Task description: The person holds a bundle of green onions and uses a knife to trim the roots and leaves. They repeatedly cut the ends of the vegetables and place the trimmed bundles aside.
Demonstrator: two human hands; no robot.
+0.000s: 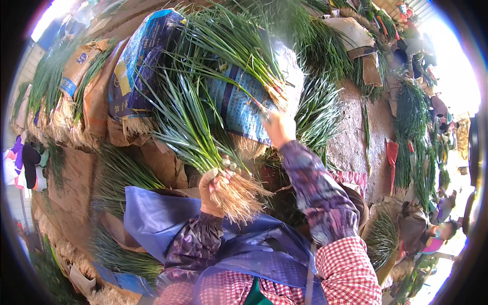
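My left hand (210,194) grips a bunch of scallions (204,146) near the bulbs, with the pale roots (236,196) hanging towards me and the green leaves fanning out ahead. My right hand (281,127), slightly blurred, is shut on a thin scallion (244,90) by its reddish root end, over a blue printed sack (244,103). On that sack, just beyond my right hand, lies a loose pile of scallions (255,63). The fingertips of my right hand are partly hidden. A blue apron (263,236) covers my lap.
Sack-wrapped scallion bundles (127,91) stand in a row at the left, roots facing outward. More scallions (320,110) lie right of the blue sack, beside wet brown floor (350,126). A red-handled tool (391,156) lies farther right. Another person (438,236) is at the right edge.
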